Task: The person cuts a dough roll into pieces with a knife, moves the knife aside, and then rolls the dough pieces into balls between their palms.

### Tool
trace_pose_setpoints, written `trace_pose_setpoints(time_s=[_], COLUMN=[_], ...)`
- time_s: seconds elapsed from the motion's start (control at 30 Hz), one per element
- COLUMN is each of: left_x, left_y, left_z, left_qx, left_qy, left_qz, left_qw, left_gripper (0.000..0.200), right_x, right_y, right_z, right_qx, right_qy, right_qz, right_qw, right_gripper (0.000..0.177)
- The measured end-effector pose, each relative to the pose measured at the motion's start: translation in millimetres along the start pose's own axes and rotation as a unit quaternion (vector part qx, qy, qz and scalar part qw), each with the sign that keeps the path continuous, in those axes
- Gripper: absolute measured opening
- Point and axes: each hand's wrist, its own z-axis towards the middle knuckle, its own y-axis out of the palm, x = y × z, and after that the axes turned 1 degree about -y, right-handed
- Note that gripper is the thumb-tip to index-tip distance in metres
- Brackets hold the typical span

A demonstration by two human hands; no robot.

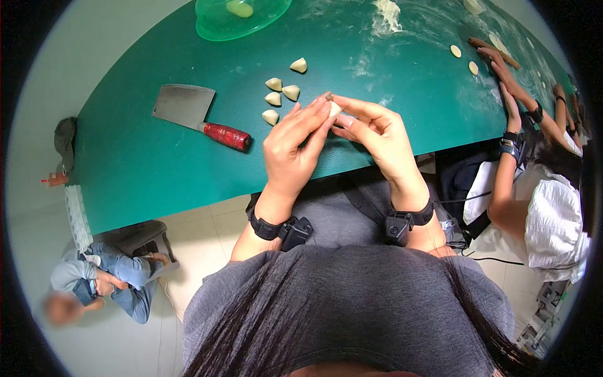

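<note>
Between the fingertips of my left hand (pixel 294 146) and my right hand (pixel 380 135) is a small pale dough piece (pixel 335 110), partly covered by the fingers. Both hands are closed on it, just above the green table near its front edge. Several cut dough pieces (pixel 291 92) lie just beyond and left of my left hand, apart from it. Farther left rests a cleaver (pixel 184 105), flat on the table, its red handle pointing toward my left wrist.
A green bowl (pixel 220 28) with dough inside stands at the far edge. Flour (pixel 388 16) dusts the far right. There, a co-worker's hands (pixel 502 75) are on a rolling pin (pixel 496 53), near flat dough rounds (pixel 473 68). Another person (pixel 113 276) sits at lower left.
</note>
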Motion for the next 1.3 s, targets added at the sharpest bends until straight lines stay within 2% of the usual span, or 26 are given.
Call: trace_pose_setpoints(time_s=[0.17,0.33,0.53,0.63,0.8,0.87,0.93,1.03,1.07,1.27,1.3], left_x=[-1.7,6.6,-0.5,-3.8,-1.8,-2.9,-4.5,-3.0,-2.7,-4.8,-5.2], left_y=[-0.4,-0.2,3.2,6.4,5.6,4.6,5.3,2.6,1.6,3.4,3.2], left_z=[-0.2,-0.4,0.3,-0.5,-2.7,-3.5,-0.5,3.5,4.0,-1.9,-1.3], left_qx=[-0.012,-0.002,-0.018,-0.007,0.016,0.034,0.055,0.057,0.052,0.077,0.078], left_qy=[0.003,-0.035,0.039,0.054,-0.022,-0.053,-0.01,0.031,0.04,-0.033,-0.022], left_qz=[-0.051,-0.065,0.034,0.06,0.008,-0.02,-0.011,0.02,0.034,-0.03,-0.033], left_qw=[0.999,0.997,0.998,0.997,1.0,0.998,0.998,0.998,0.997,0.996,0.996], left_gripper=[0.02,0.028,0.036,0.034,0.029,0.027,0.026,0.026,0.026,0.025,0.025], right_x=[-1.5,-2.8,-0.2,0.5,4.8,5.3,6.4,-2.1,-0.9,7.7,6.6], right_y=[1.2,3.4,3.9,5.6,-0.7,-2.9,-3.4,0.5,1.8,5.4,3.5], right_z=[-0.6,-1.4,0.0,2.2,9.0,11.3,12.3,11.3,10.1,7.5,7.1], right_qx=[0.006,0.001,0.025,0.055,0.075,0.075,0.067,0.044,0.04,0.025,0.021], right_qy=[0.012,0.008,-0.005,-0.005,0.012,-0.024,-0.047,0.038,0.035,-0.005,-0.009], right_qz=[-0.007,-0.001,0.007,0.02,0.038,0.004,-0.031,-0.04,-0.037,-0.036,-0.044], right_qw=[1.0,1.0,1.0,0.998,0.996,0.997,0.996,0.997,0.998,0.999,0.999], right_gripper=[0.04,0.041,0.037,0.034,0.03,0.029,0.029,0.032,0.033,0.035,0.036])
